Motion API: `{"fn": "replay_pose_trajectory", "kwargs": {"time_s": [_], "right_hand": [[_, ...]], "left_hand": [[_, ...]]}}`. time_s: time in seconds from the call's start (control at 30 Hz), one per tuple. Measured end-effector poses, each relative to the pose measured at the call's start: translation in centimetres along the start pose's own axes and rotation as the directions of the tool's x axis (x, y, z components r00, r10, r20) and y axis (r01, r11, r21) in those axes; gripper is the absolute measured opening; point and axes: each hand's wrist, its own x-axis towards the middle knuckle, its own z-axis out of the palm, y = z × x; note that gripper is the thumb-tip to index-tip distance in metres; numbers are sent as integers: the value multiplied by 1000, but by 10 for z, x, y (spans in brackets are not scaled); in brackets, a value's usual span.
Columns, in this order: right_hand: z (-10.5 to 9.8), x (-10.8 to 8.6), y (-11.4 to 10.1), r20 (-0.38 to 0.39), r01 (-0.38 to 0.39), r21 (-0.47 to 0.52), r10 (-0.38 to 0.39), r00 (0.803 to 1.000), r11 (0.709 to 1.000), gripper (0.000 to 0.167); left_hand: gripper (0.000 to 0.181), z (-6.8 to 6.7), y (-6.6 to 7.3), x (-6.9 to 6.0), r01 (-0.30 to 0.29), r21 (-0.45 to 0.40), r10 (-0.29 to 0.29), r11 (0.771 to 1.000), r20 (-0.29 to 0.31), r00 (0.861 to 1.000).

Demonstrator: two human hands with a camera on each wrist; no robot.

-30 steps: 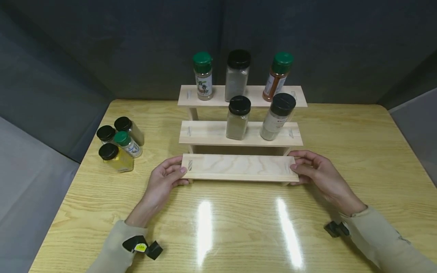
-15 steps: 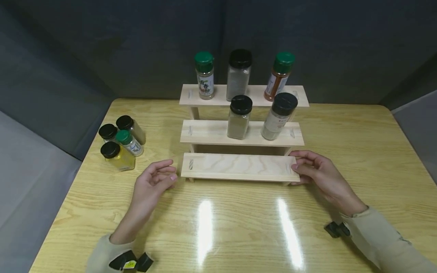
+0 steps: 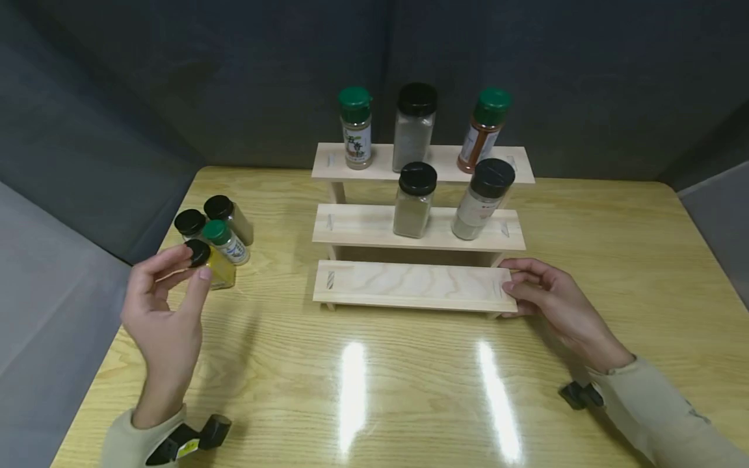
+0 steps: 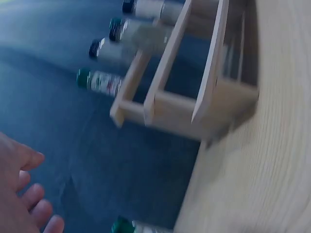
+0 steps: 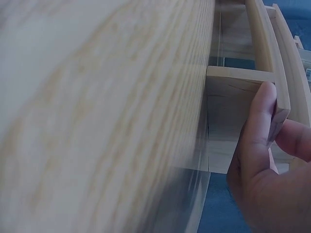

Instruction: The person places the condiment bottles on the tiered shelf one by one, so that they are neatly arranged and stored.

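Observation:
My left hand (image 3: 166, 317) is raised at the left, thumb and fingers apart with nothing between them. In the head view its fingertips overlap a black-capped jar of yellow spice (image 3: 222, 269); the left wrist view shows the hand (image 4: 22, 196) in the air. At the other side, my right hand (image 3: 545, 292) pinches the right end of the lowest step of a three-step wooden spice rack (image 3: 409, 283). The right wrist view shows thumb and fingers round the board's end (image 5: 281, 116). That bottom step bears no jars.
Beside the yellow jar stand a small green-capped shaker (image 3: 227, 243) and two black-capped jars, one a dark spice jar (image 3: 236, 221). The middle step carries a square jar (image 3: 413, 207) and a round shaker (image 3: 476, 207). Three bottles, including a green-capped one (image 3: 356, 133), fill the top. Dark curtains (image 3: 281, 84) enclose the table (image 3: 421, 390).
My left hand has let go of the rack's left end and moved left to the loose jars. The right hand keeps its grip. The whole head view has shifted slightly right.

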Motion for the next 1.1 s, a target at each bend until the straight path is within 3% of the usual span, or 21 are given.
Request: {"fn": "replay_pose_trajectory", "kwargs": {"time_s": [0.07, 0.17, 0.3, 0.4, 0.8, 1.1], "right_hand": [[-1, -1, 1, -3, -3, -6, 3, 1000, 1000, 29], [-2, -2, 2, -5, -11, -5, 11, 1000, 1000, 30], [-1, -3, 5, 1, -11, 4, 11, 1000, 1000, 31], [0, -3, 5, 3, -12, 5, 12, 1000, 1000, 31], [2, 1, -1, -15, -35, -54, 34, 999, 998, 32], [1, 3, -2, -13, -18, -38, 17, 1000, 999, 33]], "left_hand": [[42, -4, -7, 6, 36, 121, -33, 992, -28, 999], [55, -10, -17, 11, 115, 248, -113, 962, -22, 993], [64, -15, -26, 12, 242, 346, -251, 906, -18, 968], [66, -16, -31, 12, 298, 389, -312, 872, -30, 950], [62, -20, -50, 16, 352, 453, -377, 819, -36, 925], [59, -20, -56, 21, 387, 453, -410, 803, -52, 911]]}}
